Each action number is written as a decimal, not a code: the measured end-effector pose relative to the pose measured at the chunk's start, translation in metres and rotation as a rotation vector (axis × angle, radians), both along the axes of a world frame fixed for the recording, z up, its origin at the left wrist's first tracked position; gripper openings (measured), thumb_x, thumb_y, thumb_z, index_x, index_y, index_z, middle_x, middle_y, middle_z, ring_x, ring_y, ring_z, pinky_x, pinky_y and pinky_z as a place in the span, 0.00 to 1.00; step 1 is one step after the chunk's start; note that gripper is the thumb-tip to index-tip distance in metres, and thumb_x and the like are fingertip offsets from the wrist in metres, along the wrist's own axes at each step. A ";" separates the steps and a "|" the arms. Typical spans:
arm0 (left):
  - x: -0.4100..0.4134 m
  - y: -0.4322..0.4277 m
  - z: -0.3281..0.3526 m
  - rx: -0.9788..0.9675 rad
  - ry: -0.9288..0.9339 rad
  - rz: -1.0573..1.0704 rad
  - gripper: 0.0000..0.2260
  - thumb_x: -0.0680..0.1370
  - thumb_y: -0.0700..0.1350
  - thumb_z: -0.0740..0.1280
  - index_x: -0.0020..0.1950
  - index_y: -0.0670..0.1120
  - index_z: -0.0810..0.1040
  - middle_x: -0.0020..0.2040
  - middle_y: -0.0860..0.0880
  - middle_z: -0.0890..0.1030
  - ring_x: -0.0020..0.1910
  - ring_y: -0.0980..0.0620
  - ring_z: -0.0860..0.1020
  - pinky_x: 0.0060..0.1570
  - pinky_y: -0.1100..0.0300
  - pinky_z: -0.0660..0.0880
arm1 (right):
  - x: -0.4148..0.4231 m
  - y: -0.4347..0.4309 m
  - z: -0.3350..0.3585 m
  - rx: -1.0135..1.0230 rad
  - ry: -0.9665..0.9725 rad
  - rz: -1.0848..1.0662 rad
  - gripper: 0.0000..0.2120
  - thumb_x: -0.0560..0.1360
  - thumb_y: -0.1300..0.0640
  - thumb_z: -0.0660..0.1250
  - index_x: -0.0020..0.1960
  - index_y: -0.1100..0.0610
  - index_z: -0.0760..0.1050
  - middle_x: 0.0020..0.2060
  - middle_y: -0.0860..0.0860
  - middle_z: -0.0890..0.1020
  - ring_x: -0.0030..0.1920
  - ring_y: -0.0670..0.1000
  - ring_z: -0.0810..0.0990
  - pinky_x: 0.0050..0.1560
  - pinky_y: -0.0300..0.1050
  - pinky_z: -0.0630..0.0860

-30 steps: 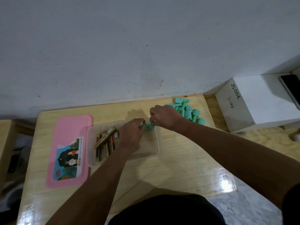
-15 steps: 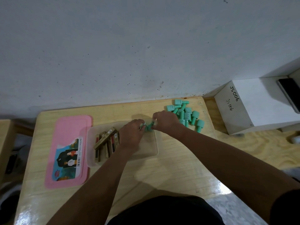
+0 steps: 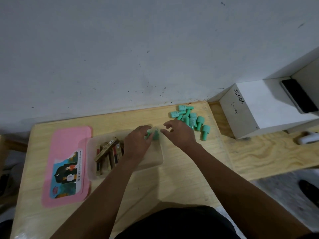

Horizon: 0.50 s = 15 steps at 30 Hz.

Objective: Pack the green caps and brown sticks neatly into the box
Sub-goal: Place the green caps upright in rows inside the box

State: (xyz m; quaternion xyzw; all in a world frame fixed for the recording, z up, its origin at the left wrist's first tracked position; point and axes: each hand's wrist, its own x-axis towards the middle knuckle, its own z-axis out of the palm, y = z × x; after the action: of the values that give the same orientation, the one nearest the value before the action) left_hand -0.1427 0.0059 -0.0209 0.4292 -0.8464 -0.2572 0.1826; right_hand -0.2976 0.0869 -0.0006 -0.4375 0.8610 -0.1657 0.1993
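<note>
A clear plastic box (image 3: 159, 158) sits mid-table. Several brown sticks (image 3: 107, 153) lie in its left half. My left hand (image 3: 136, 144) is over the box's far side, its fingers closed around green caps (image 3: 154, 134) at the box's far right corner. My right hand (image 3: 177, 133) hovers just right of those caps with fingers spread and nothing in them. A pile of several green caps (image 3: 190, 119) lies on the table beyond my right hand, near the wall.
A pink lid (image 3: 69, 144) with a picture label lies flat left of the box. A white box (image 3: 259, 109) marked JS006 stands to the right with a dark phone (image 3: 298, 95) on it. The wall runs along the table's far edge.
My right hand has let go of the green caps at the box corner and opened, drifting slightly right. My left hand stays on the caps in the box.
</note>
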 end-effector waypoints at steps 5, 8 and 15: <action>-0.025 0.023 0.017 -0.012 0.110 -0.131 0.10 0.74 0.52 0.69 0.53 0.52 0.82 0.41 0.54 0.82 0.35 0.55 0.78 0.35 0.63 0.71 | -0.016 0.068 -0.013 -0.035 -0.053 -0.307 0.13 0.75 0.44 0.67 0.57 0.47 0.79 0.53 0.44 0.82 0.46 0.43 0.81 0.44 0.45 0.78; -0.048 0.042 0.021 -0.010 0.152 -0.264 0.08 0.74 0.50 0.70 0.51 0.52 0.83 0.40 0.54 0.82 0.33 0.59 0.74 0.35 0.64 0.70 | -0.031 0.100 -0.026 -0.014 -0.091 -0.433 0.16 0.76 0.45 0.66 0.62 0.48 0.77 0.54 0.43 0.82 0.45 0.43 0.80 0.44 0.43 0.76; -0.107 0.061 -0.006 0.033 -0.414 -0.455 0.23 0.75 0.53 0.66 0.70 0.50 0.69 0.67 0.47 0.72 0.65 0.47 0.70 0.59 0.50 0.71 | -0.073 0.116 -0.047 0.062 -0.173 -0.638 0.22 0.73 0.40 0.66 0.65 0.45 0.72 0.59 0.46 0.79 0.54 0.48 0.80 0.50 0.49 0.78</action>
State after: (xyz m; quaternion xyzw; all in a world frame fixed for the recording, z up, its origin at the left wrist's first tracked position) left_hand -0.2499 0.0666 -0.0273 0.2748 -0.9356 -0.2123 -0.0632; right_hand -0.3709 0.2026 -0.0473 -0.1238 0.9392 -0.2300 0.2230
